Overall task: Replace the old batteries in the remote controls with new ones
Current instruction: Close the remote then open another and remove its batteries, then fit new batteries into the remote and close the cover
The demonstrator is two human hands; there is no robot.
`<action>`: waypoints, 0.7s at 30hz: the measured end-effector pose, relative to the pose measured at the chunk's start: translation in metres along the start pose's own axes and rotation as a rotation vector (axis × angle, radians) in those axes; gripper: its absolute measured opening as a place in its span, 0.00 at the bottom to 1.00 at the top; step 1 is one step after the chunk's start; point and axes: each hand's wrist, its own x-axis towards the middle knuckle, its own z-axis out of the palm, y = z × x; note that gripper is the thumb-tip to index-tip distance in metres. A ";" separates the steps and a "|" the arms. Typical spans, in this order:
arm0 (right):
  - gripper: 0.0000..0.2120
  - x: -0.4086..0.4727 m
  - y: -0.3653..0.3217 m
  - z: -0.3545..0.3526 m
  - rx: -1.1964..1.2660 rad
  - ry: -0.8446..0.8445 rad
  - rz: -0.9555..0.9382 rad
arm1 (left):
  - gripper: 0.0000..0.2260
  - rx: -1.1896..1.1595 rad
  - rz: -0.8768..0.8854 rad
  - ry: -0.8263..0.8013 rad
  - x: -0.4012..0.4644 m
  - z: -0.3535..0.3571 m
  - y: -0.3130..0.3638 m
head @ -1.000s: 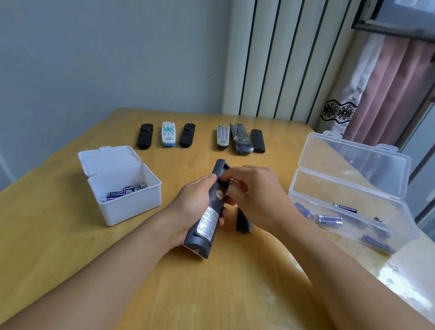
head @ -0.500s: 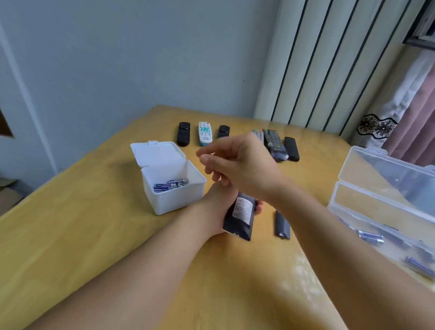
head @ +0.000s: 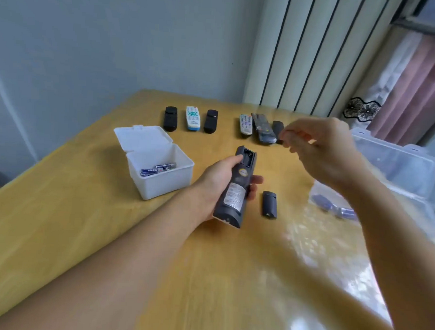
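Your left hand (head: 219, 181) grips a dark grey remote control (head: 236, 188) back side up, fingers wrapped under it and thumb lying along its upper edge; the battery compartment (head: 248, 158) at the far end is uncovered, and a pale printed label sits on the lower half of the back. Its near end is down by the yellow wooden table (head: 81, 233); contact unclear. The detached battery cover (head: 269, 205) lies flat on the table just right of that remote, apart from it. Your right hand (head: 323, 152) hovers above the table to the right of the remote, fingers curled with thumb and fingertips drawn together as in a pinch; motion blur hides whether anything is between them, so whether it holds something cannot be told. Left of the held remote, a small white box (head: 160, 177) stands with its hinged lid (head: 143, 138) thrown back; several blue-and-white batteries (head: 158, 169) lie in its bottom. At right, a larger clear plastic box (head: 398, 164) stands open, partly hidden by your right forearm, with blurred purple-blue batteries (head: 335, 209) showing at its near end. Along the far side of the table lie six more remotes in two groups of three: black remote (head: 170, 118), white remote with teal buttons (head: 193, 118), another black one (head: 210, 121); then a silver-grey remote (head: 245, 124), a dark remote in shiny wrap (head: 263, 132), and a black remote (head: 277, 129) partly behind your right fingertips.
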 end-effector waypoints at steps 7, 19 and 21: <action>0.08 -0.033 0.096 -0.068 -0.152 -0.296 0.447 | 0.16 0.190 0.034 -0.004 -0.007 0.033 -0.023; 0.14 -0.042 0.129 -0.068 -0.414 -0.451 0.593 | 0.19 0.316 0.083 0.038 0.004 0.039 -0.031; 0.14 -0.043 0.129 -0.064 -0.452 -0.446 0.587 | 0.20 0.309 0.070 0.037 0.005 0.037 -0.031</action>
